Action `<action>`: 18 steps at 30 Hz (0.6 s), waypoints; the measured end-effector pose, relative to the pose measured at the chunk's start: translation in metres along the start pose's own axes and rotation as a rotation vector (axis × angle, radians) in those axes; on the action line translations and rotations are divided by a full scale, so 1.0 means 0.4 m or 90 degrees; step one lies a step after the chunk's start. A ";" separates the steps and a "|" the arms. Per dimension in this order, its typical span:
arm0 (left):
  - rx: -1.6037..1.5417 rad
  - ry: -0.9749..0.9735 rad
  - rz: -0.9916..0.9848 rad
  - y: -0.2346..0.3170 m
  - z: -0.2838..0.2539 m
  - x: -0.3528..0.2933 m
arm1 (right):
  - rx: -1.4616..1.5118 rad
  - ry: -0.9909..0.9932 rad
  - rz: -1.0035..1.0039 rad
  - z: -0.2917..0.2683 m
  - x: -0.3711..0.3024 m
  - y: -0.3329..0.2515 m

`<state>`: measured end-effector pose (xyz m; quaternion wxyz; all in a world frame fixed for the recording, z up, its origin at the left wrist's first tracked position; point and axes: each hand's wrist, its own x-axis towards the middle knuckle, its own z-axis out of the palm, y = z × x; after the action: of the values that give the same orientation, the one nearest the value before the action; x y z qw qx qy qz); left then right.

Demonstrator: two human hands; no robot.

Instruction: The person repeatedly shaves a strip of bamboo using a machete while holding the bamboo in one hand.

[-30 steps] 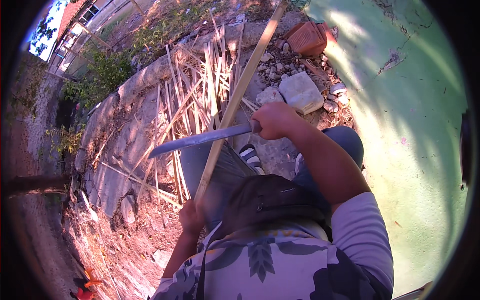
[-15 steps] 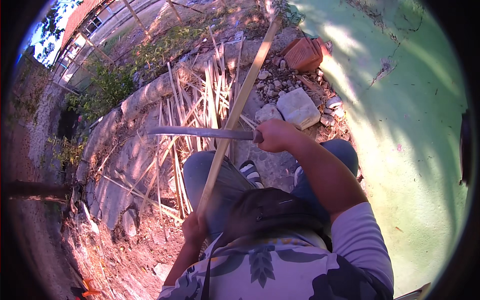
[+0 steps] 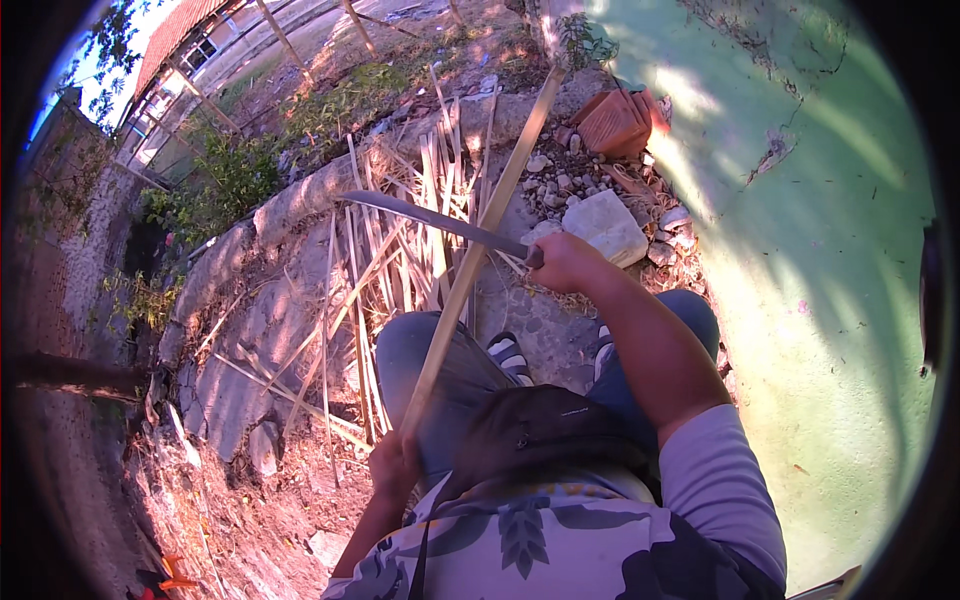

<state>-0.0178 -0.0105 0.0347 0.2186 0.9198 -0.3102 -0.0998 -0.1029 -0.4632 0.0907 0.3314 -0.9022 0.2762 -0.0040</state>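
Observation:
My left hand (image 3: 395, 462), low and left of my lap, is closed round the near end of a long pale bamboo strip (image 3: 440, 335). The strip slants away from me, up past my left knee toward the far stones. My right hand (image 3: 565, 262) grips the handle of a machete (image 3: 430, 217) in front of my right knee. Its long dark blade points left and crosses the strip near the middle; whether the edge bites into it I cannot tell. Many split bamboo strips (image 3: 430, 190) lie in a loose heap on the ground beyond my left knee.
A pale stone block (image 3: 606, 228) and reddish clay tiles (image 3: 615, 123) lie among rubble ahead on the right. A green wall (image 3: 820, 300) runs along my right side. Low stonework (image 3: 290, 205) and bushes (image 3: 235, 170) border the left. A dark bag (image 3: 540, 435) rests on my lap.
The machete has swung so its tip is farther from me, and the blade crosses the strip farther along. My left hand still holds the strip's near end.

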 end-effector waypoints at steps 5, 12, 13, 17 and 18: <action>-0.042 0.067 0.077 -0.003 0.011 0.001 | 0.010 -0.055 -0.016 0.002 -0.037 -0.060; -0.041 -0.008 -0.006 -0.012 0.010 0.003 | -0.190 -0.125 -0.114 -0.018 -0.066 -0.125; -0.042 0.002 0.010 -0.009 0.010 0.004 | -0.192 -0.104 -0.137 -0.024 -0.059 -0.119; -0.034 0.009 0.013 0.008 0.004 0.004 | -0.177 -0.065 -0.086 -0.002 -0.009 -0.040; -0.035 0.009 0.013 0.013 -0.001 0.004 | -0.130 -0.040 -0.052 -0.012 -0.006 -0.033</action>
<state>-0.0190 -0.0149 0.0374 0.2472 0.9109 -0.3152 -0.0995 -0.0993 -0.4567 0.1026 0.2462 -0.9413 0.2276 0.0391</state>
